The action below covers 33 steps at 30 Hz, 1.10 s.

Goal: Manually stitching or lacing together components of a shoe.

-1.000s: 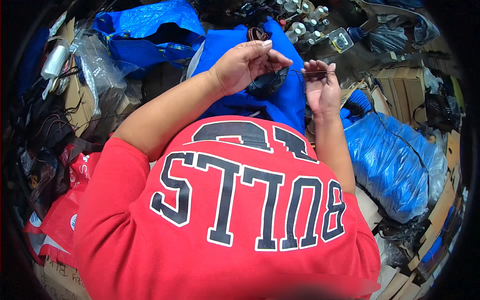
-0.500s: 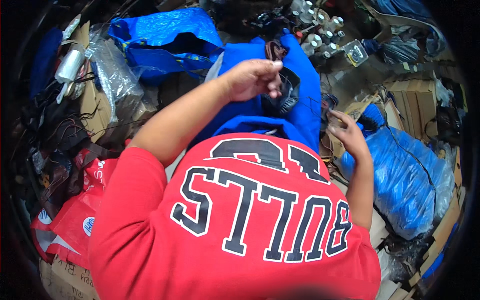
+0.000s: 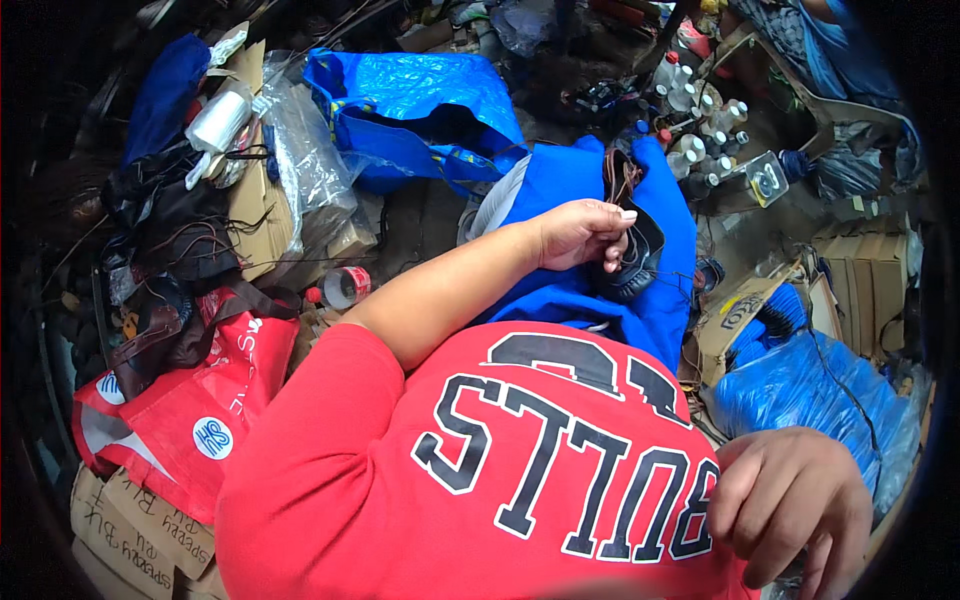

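A dark shoe (image 3: pixel 632 280) with a ribbed sole edge and brown upper parts lies in my lap, on blue cloth (image 3: pixel 555 190) over my legs. My left hand (image 3: pixel 588 235) is at its left side, thumb and fingers pinched, the fingertips over the shoe's edge. What they grip is too small to make out. A thin dark thread (image 3: pixel 672 273) runs from the shoe toward the right. Raised close at the lower right is my right hand (image 3: pixel 795 505), its fingers curled and pointing down. Whether it holds the thread is hidden.
A blue bag (image 3: pixel 420 85) gapes beyond my lap. Plastic bottles (image 3: pixel 705 125) cluster at the far right, above stacked cardboard (image 3: pixel 865 265) and a blue plastic-wrapped bundle (image 3: pixel 800 390). At left are a red bag (image 3: pixel 235 400), a clear-labelled bottle (image 3: pixel 345 288) and a plastic roll (image 3: pixel 218 122).
My right hand has moved from beside the shoe down toward me and up close. My left hand stays pinched at the shoe. The whole view has shifted, bringing more of the left side in.
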Each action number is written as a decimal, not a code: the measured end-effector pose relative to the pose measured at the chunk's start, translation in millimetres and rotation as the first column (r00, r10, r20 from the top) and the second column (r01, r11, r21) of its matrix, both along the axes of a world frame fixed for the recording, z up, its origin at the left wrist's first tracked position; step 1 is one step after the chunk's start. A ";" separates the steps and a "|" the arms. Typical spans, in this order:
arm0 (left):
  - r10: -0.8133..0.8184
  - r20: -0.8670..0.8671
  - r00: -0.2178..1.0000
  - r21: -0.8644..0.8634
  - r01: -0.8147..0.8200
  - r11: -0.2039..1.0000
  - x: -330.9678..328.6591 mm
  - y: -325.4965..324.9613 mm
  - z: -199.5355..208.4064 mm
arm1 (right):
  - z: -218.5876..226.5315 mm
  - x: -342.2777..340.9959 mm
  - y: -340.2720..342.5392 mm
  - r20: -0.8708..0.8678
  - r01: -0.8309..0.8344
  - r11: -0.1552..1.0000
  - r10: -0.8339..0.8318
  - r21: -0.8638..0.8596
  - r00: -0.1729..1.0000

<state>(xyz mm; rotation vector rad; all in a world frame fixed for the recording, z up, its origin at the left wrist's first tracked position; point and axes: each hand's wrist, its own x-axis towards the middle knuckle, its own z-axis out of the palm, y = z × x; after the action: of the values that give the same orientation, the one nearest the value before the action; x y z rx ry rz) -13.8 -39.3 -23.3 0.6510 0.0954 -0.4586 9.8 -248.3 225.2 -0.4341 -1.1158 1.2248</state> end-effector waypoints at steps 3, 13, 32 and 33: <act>0.008 -0.012 1.000 0.015 -0.008 1.000 -1.3 -0.2 5.8 | 1.5 0.2 6.5 -0.038 -0.069 0.997 0.070 0.014 0.997; -0.010 -0.005 1.000 0.027 0.010 1.000 3.9 -0.7 8.0 | 6.7 -17.5 7.7 0.007 0.061 0.987 -0.062 0.148 0.998; -0.012 -0.015 1.000 0.080 0.013 0.997 1.3 -2.9 7.3 | 7.7 11.6 2.0 0.155 -0.268 0.936 0.237 0.228 0.959; -0.020 0.023 1.000 0.019 0.019 1.000 2.9 -1.5 4.4 | 10.1 9.8 0.3 0.162 -0.275 0.935 0.242 0.226 0.957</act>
<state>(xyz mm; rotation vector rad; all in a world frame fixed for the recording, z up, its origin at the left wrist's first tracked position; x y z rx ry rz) -10.8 -40.8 -18.8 0.6760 0.0717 -0.4696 19.7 -248.0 235.3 -0.1824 -1.4556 1.2780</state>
